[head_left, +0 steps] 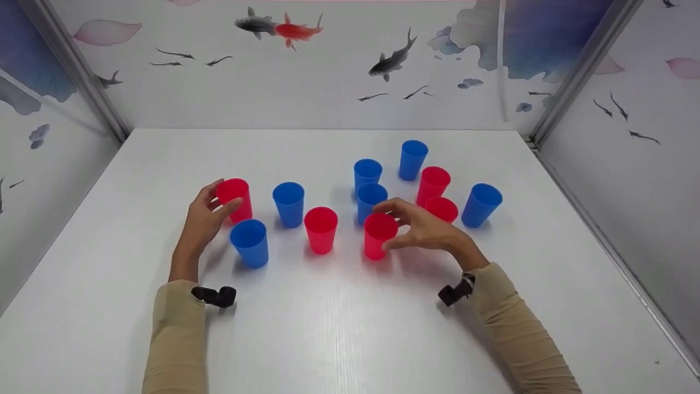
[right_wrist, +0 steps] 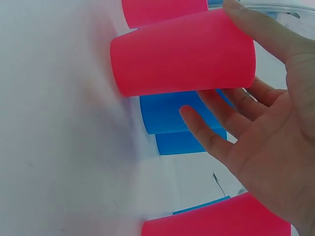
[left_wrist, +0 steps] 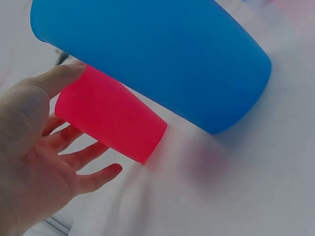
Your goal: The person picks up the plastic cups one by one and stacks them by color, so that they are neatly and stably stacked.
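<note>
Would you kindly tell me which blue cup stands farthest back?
The blue cup behind the two rightmost red cups; no other cup stands nearer the back wall.

Both hands [head_left: 205, 219] [head_left: 426, 227] hold separate red cups [head_left: 241, 203] [head_left: 375, 241].

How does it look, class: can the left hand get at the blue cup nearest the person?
Probably yes: that blue cup stands close to the left hand, its near side free. The hand curves around a red cup, though, and would likely have to leave that first.
</note>
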The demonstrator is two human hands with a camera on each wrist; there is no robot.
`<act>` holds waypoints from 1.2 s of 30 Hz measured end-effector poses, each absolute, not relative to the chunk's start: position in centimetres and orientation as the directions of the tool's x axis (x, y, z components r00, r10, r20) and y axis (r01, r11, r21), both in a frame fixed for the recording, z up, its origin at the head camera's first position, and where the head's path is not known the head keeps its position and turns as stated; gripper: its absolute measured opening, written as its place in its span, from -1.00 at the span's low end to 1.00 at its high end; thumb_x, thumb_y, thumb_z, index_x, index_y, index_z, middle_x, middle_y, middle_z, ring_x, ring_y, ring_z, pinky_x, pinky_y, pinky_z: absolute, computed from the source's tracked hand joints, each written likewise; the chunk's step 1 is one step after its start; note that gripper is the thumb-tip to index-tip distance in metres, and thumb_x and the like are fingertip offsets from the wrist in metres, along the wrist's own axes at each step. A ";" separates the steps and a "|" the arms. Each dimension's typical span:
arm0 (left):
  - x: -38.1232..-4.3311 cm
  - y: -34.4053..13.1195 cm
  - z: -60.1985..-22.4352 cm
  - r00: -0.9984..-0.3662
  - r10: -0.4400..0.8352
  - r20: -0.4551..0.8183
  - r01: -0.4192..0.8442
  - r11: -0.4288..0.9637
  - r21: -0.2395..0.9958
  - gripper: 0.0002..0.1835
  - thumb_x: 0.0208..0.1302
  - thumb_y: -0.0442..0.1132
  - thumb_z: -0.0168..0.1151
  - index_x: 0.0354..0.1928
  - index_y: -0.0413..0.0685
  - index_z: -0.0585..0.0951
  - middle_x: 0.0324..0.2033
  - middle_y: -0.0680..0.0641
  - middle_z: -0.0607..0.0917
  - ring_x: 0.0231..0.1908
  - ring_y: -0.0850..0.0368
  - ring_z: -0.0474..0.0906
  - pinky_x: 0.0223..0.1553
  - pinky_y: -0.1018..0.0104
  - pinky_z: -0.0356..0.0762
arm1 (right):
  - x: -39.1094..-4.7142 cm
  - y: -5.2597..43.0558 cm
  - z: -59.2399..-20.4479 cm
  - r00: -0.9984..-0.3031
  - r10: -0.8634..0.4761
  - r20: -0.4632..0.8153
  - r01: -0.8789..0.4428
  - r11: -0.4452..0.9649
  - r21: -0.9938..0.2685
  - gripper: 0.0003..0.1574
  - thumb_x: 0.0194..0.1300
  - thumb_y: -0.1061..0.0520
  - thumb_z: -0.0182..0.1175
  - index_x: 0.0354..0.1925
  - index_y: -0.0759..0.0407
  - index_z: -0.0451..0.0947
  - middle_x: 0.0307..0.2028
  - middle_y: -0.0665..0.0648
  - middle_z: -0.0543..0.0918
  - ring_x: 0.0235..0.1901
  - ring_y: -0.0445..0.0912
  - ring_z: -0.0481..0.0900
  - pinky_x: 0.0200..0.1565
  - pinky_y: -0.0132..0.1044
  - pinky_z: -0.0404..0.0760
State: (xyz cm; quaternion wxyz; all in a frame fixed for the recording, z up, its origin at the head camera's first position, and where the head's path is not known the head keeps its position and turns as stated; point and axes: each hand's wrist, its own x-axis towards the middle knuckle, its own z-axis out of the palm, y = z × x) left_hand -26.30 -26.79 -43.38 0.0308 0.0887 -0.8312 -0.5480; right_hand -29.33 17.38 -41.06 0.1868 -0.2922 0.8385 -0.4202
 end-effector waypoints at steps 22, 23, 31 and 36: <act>-26.5 -26.9 -43.9 -0.981 -0.183 -0.060 -0.120 0.340 0.933 -0.03 0.32 0.06 0.31 0.60 0.23 -0.05 0.60 -0.14 0.01 0.51 -0.28 0.12 0.35 -0.11 0.43 | -28.6 13.6 -33.8 -0.745 -0.668 0.007 -0.436 0.479 -0.762 -0.05 0.02 0.00 0.56 0.35 -0.04 0.39 0.23 0.06 0.53 0.27 0.00 0.46 0.12 -0.05 0.68; -26.4 -26.9 -43.9 -0.981 -0.183 -0.058 -0.118 0.338 0.934 -0.04 0.33 0.05 0.31 0.60 0.23 -0.05 0.60 -0.14 0.02 0.50 -0.27 0.13 0.35 -0.11 0.43 | -28.7 13.3 -33.4 -0.742 -0.670 0.009 -0.438 0.475 -0.763 -0.05 0.03 0.01 0.55 0.35 -0.03 0.38 0.23 0.07 0.53 0.26 0.00 0.46 0.10 -0.06 0.69; -26.5 -26.9 -44.0 -0.985 -0.168 -0.048 -0.102 0.330 0.939 -0.04 0.33 0.06 0.31 0.60 0.19 -0.04 0.59 -0.16 0.02 0.50 -0.29 0.13 0.35 -0.13 0.43 | -29.2 10.2 -30.4 -0.758 -0.652 0.013 -0.403 0.452 -0.795 -0.07 0.09 0.03 0.52 0.36 0.00 0.33 0.25 0.09 0.49 0.24 0.00 0.48 0.06 -0.13 0.72; -26.5 -26.9 -43.9 -0.988 -0.153 -0.035 -0.085 0.328 0.941 -0.07 0.35 0.02 0.29 0.60 0.17 -0.02 0.58 -0.17 0.05 0.48 -0.28 0.19 0.34 -0.11 0.45 | -29.5 7.8 -29.0 -0.763 -0.645 0.041 -0.426 0.454 -0.782 -0.09 0.11 0.02 0.50 0.36 0.03 0.33 0.27 0.09 0.47 0.24 -0.04 0.46 0.07 -0.15 0.71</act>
